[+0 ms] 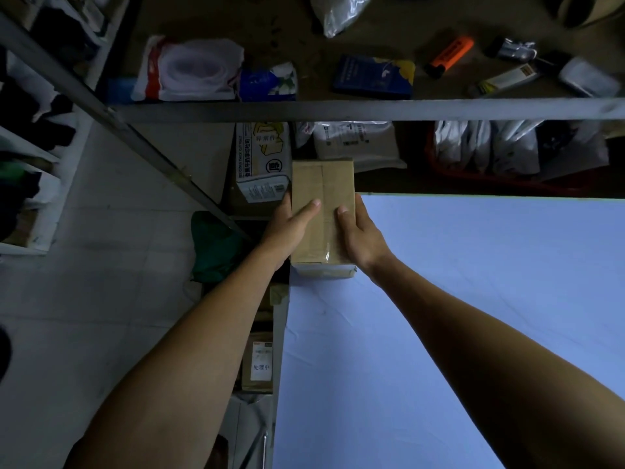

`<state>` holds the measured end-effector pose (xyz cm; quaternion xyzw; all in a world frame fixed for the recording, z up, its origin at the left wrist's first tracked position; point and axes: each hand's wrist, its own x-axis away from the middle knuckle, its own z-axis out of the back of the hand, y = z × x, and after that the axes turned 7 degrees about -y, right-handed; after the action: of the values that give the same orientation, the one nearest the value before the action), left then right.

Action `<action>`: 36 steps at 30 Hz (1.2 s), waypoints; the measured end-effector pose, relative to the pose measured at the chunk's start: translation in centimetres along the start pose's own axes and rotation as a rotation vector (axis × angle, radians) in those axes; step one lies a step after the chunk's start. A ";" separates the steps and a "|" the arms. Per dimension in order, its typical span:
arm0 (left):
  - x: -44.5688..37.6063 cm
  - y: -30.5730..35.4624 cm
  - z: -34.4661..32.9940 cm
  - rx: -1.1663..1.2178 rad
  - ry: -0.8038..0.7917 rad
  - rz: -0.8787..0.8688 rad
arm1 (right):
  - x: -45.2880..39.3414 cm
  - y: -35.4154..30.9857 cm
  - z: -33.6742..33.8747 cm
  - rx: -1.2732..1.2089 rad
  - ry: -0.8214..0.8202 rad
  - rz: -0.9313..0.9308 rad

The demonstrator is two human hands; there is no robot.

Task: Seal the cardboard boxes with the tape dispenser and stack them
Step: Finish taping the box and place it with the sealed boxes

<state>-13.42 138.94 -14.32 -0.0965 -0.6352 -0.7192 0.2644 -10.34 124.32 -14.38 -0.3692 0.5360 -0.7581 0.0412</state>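
The taped cardboard box [323,214] is sitting at the far left corner of the blue tabletop [473,316], its seam already carrying a strip of clear tape down the middle. Both hands are holding it: the left hand [287,228] is gripping the left side with its thumb lying on top, and the right hand [360,236] is gripping the right side likewise, so the fingers are clamped on the box from both flanks. This looks like the stacking step, with sealing done. Just beyond the fingers a printed carton [262,160] is standing on the shelf. No tape dispenser is showing. The next move probably calls for a level, two-handed carry to the stack.
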 end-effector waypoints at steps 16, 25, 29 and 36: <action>6.1 5.3 -0.5 -1.232 0.105 -0.247 | 7.3 -3.0 4.8 0.991 0.184 0.181; 14.1 7.7 -3.0 -1.390 0.080 -0.363 | 16.5 -3.3 7.6 1.211 0.301 0.218; 16.7 7.9 -4.8 -1.405 0.064 -0.427 | 21.0 -1.9 8.1 1.207 0.390 0.179; 21.7 7.6 -8.6 -1.461 -0.046 -0.604 | 29.2 1.5 7.8 1.148 0.577 0.055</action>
<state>-26.18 124.64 1.09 -0.0837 -0.0061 -0.9928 -0.0858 -27.33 104.20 0.58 -0.0559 0.0436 -0.9919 0.1058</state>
